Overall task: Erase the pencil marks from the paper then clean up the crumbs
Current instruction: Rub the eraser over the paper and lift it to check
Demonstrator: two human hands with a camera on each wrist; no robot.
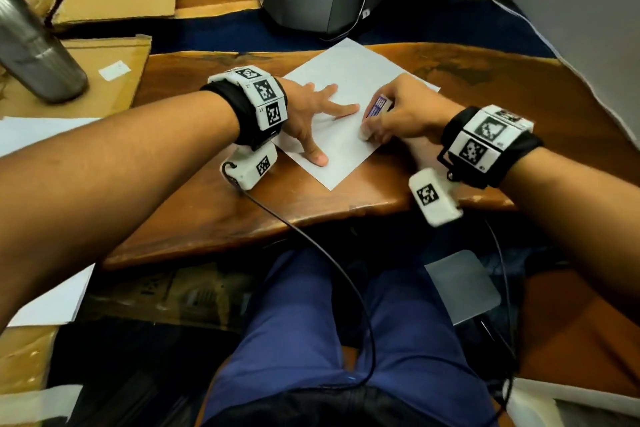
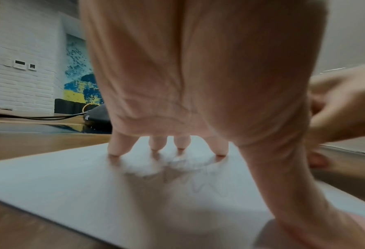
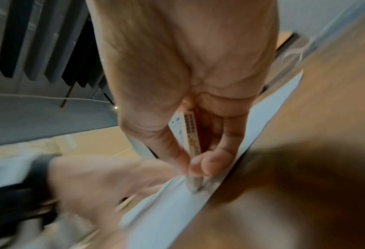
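Both forearms are bare, no sleeves. Just behind the left hand [image 1: 311, 114] sits a black fabric wrist strap [image 1: 239, 114] carrying a band of white blocks [image 1: 263, 97], each printed with a black-and-white square marker. Below that wrist hangs a white camera housing [image 1: 251, 165] bearing one marker, with a thin black cable [image 1: 311, 243] leaving it. Behind the right hand [image 1: 412, 111] is a matching black strap [image 1: 505, 163], marker blocks [image 1: 485, 139] and white housing [image 1: 434, 196]. Legs are clad in blue trousers [image 1: 294, 322].
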